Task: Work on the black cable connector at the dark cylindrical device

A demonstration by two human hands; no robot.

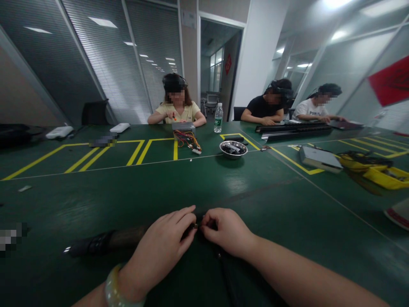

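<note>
Small part is pinched by left hand; right hand is curled, hold unclear. If pinch is slackened, part could be dropped near dark cylinder, 9 o'clock.

Green table bears a metal bowl.

A doorway stands across the green surface, which is marked with yellow tape. Left of the doorway, tall glass panels with blinds reflect ceiling lights, and a dark chair sits before them. Right of it come a white pillar, frosted glass and bright ceiling lights.
</note>
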